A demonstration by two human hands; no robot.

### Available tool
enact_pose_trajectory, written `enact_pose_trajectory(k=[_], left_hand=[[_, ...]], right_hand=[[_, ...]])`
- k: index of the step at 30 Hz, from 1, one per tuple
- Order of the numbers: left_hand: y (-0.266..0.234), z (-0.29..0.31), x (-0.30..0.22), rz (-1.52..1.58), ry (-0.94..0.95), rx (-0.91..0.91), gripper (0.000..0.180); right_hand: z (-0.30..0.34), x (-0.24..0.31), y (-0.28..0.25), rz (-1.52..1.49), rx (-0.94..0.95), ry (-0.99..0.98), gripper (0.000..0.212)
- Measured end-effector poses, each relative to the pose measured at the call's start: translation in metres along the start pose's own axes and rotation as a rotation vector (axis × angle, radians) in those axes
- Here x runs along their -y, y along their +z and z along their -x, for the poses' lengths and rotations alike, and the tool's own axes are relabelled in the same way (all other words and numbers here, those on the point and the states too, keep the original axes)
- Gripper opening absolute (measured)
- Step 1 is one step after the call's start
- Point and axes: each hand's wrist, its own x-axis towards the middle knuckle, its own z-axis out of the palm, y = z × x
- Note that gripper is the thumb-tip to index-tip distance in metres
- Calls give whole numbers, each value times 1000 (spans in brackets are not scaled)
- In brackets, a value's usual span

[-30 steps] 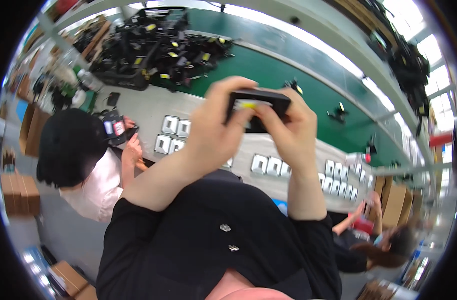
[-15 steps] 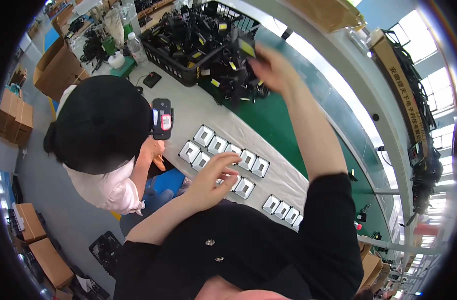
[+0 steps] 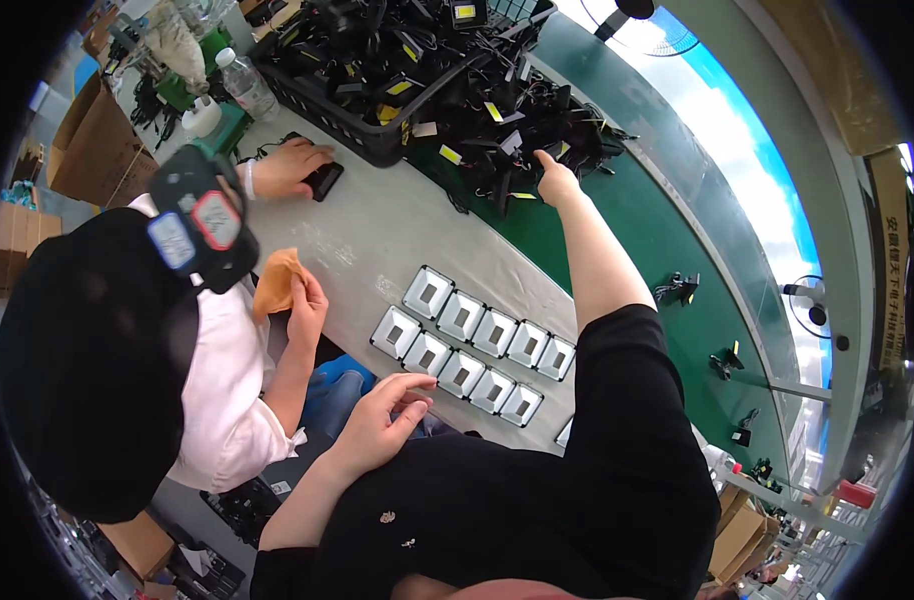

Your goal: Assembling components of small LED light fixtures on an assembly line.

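My right hand [image 3: 557,183] reaches to the near edge of a pile of black cabled units with yellow rectangular faces [image 3: 512,140]. One finger stretches against the pile; the others are hidden, so I cannot see whether anything is gripped. Close to my body, my left hand [image 3: 382,420] hovers by the table's near edge, its fingers loosely bent and apart, holding nothing. Just beyond it, white square housings [image 3: 461,373] with dark rims and a grey rectangle in the middle lie in two rows on the pale table cover [image 3: 347,240].
At left, a co-worker in a black cap [image 3: 97,350] holds an orange cloth [image 3: 277,283] and touches a small black device [image 3: 325,180]. A black crate [image 3: 377,140] full of cabled units stands at the back, beside a clear bottle [image 3: 245,85]. More units [image 3: 682,290] lie on the green surface.
My right hand has lowered into the pile; the black unit it held is no longer distinct. My left hand has drawn back from above the housings. The co-worker has reached for the small black device.
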Motion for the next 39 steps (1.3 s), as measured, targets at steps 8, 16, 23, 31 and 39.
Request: enact_pose_trajectory(k=[8,16,23,31,39], left_hand=[[8,-22,6,104,-44,-10,28],[41,-60,-65,316,69,92,44],[123,-69,-142,538,358,301,57],[156,-1,-188,531,355,285,45],[169,25,-199,295,496,326,41]], right_hand=[[66,-51,-31,-104,-421,-71,13],[239,30,-164,-453,-453,-243,16],[351,83,-210,-239,-788,-514,17],[440,58,-289,-246,-844,-685,39],[460,46,-340,-102,-437,-699,22]])
